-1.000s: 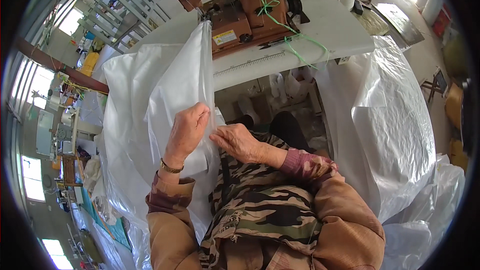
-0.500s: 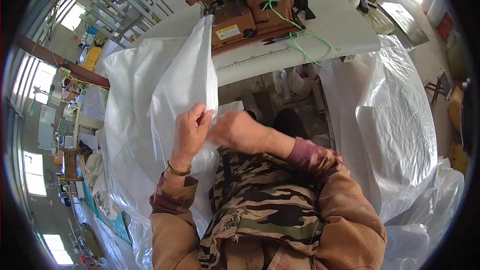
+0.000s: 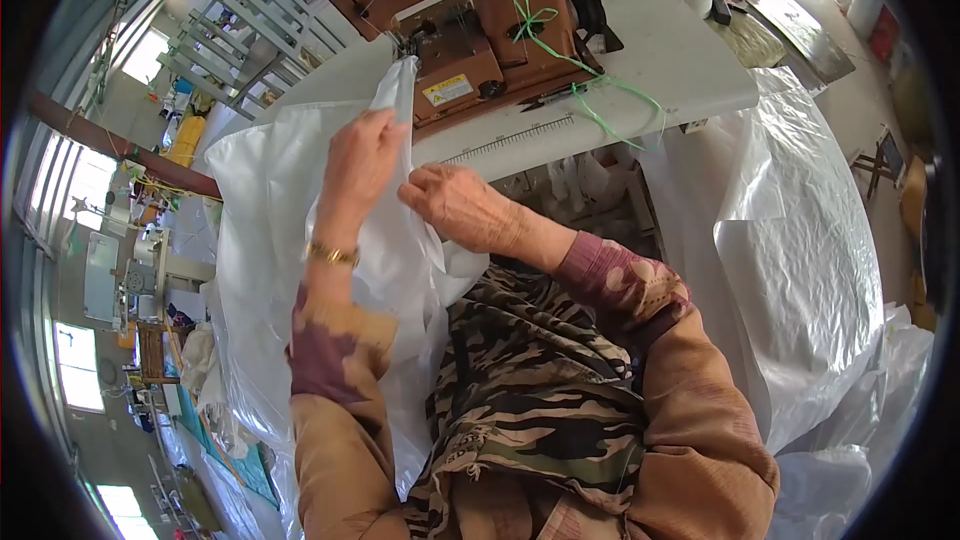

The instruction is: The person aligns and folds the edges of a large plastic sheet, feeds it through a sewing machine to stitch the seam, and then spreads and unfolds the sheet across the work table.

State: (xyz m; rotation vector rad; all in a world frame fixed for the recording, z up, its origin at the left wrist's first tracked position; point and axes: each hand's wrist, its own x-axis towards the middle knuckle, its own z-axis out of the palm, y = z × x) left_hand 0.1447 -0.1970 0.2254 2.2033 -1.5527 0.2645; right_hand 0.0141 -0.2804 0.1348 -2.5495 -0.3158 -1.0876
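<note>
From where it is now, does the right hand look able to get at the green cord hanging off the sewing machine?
Probably yes. The right hand pinches the white bag just below the table edge; the green cord trails over that edge nearby, with nothing between. It would have to let go of the bag first.

White woven plastic sack (image 3: pixel 385 240), held at the sewing machine.
Thin, translucent, creased material; upper edge raised to the brown sewing head (image 3: pixel 455 60), body draped downward over the lap, folded lengthwise.

Thin white woven plastic sack (image 3: pixel 385 240) with a soft sheen, glossy brown metal sewing machine (image 3: pixel 450 30), smooth matt white counter (image 3: pixel 660 60), crinkled shiny plastic sheeting (image 3: pixel 810 270)
</note>
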